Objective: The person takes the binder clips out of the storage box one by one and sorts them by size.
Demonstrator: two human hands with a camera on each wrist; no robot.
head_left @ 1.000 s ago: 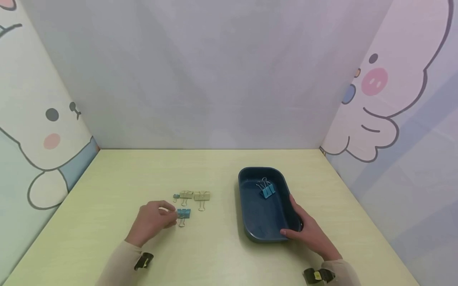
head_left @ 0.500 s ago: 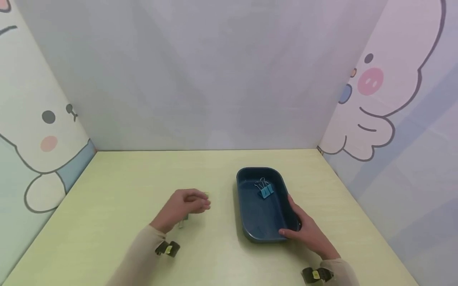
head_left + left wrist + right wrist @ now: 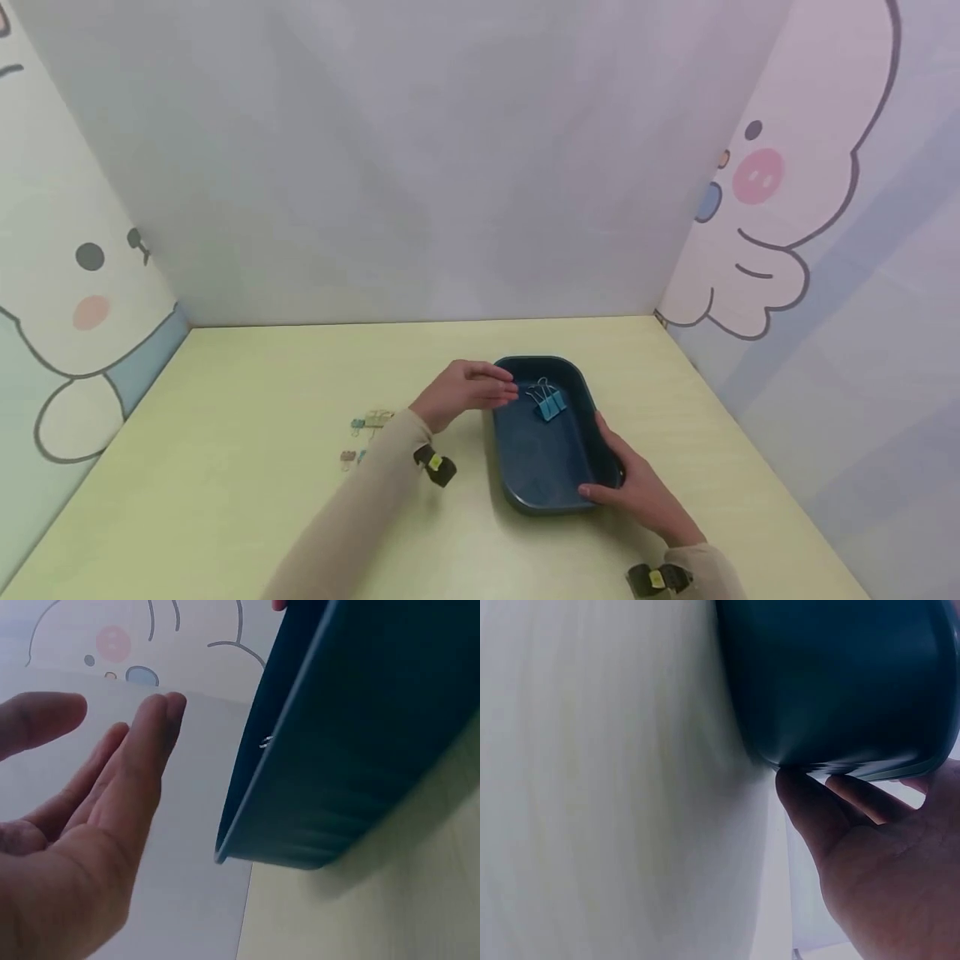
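My left hand (image 3: 476, 387) hovers at the left rim of a dark blue tray (image 3: 540, 483), fingers stretched toward it. In the left wrist view, thumb and fingers (image 3: 139, 772) stand apart with nothing between them. My right hand (image 3: 645, 492) holds the tray by its near right corner, thumb over the rim and fingers along the outer wall; the right wrist view shows the fingers (image 3: 814, 814) against the wall's underside. Inside the tray lies a blue binder clip (image 3: 551, 406), wire handles pointing up.
On the table (image 3: 247, 400), left of the tray, lie a small blue binder clip (image 3: 357, 424), a cream binder clip (image 3: 378, 419) and a small brownish binder clip (image 3: 348, 457). The left sleeve (image 3: 360, 508) partly covers this group. Cartoon-printed and plain cloth walls (image 3: 420, 167) enclose the table.
My left hand has moved right, from beside the blue binder clip on the table, over the group, to the tray's left rim. My right hand stays on the tray.
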